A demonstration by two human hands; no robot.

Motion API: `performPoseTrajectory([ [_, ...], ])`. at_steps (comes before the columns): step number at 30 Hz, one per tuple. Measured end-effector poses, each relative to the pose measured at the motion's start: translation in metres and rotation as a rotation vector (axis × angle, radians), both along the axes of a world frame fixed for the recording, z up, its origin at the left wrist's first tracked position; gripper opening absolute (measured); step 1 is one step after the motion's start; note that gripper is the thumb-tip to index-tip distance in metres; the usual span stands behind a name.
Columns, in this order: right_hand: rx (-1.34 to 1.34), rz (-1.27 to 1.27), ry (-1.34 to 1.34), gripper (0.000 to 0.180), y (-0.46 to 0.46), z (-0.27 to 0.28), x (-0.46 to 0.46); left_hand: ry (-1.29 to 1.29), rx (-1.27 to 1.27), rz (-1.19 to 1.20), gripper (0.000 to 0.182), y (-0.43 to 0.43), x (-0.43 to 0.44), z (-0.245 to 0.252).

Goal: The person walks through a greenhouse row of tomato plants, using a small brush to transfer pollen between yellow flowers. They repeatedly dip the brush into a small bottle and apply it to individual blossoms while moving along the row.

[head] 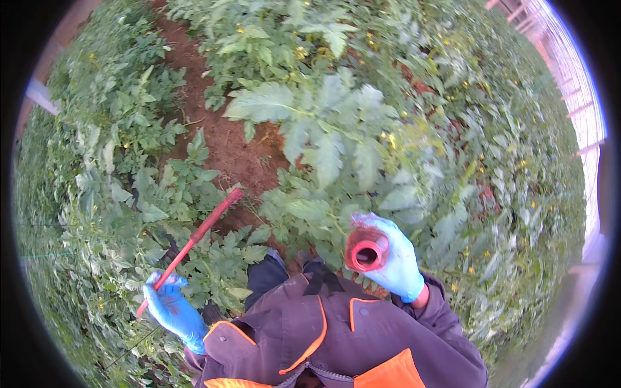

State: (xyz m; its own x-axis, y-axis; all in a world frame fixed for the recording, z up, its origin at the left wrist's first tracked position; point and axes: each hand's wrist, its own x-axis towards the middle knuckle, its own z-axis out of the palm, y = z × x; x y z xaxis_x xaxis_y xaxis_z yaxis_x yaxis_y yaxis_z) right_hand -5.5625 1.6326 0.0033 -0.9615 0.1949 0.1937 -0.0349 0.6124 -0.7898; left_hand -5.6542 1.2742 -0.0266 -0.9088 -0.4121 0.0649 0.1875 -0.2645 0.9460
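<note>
In a blue glove, my left hand (172, 310) grips the lower end of a thin red stick (180, 257). The stick slants up to the right and ends in a thicker, dark red tip (217, 214) above the leaves. My right hand (395, 257), also gloved in blue, is closed around a small bottle (367, 252) with a red neck and an uncapped mouth turned towards me. Dark red stains mark the glove's fingers near the bottle. What is inside the bottle is too dark to tell. Broad tomato leaves (325, 140) stand just beyond my right hand.
Flowering tomato plants (485, 160) with yellow blooms spread on both sides. A strip of reddish bare soil (233, 150) runs between the rows ahead. A thin dark string (133, 345) crosses the plants at lower left. A pale, ribbed greenhouse wall (580, 106) curves along the right.
</note>
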Motion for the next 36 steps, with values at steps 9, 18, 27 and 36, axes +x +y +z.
performPoseTrajectory([
  [9, -0.037, -0.078, -0.083, 0.065, -0.044, 0.016, -0.062, 0.069, 0.091, -0.059, 0.041, -0.007, -0.113, 0.000],
  [18, -0.246, 0.062, -0.123, 0.070, -0.125, -0.007, -0.204, 0.020, -0.158, 0.052, 0.030, -0.059, -0.148, 0.001],
  [27, -0.105, 0.324, -0.098, 0.073, -0.184, -0.004, -0.338, -0.077, 0.024, 0.038, 0.020, -0.120, -0.148, 0.004],
  [36, -0.216, 0.463, 0.020, 0.067, -0.214, -0.012, -0.477, -0.008, 0.038, 0.404, 0.021, -0.127, -0.161, 0.000],
])
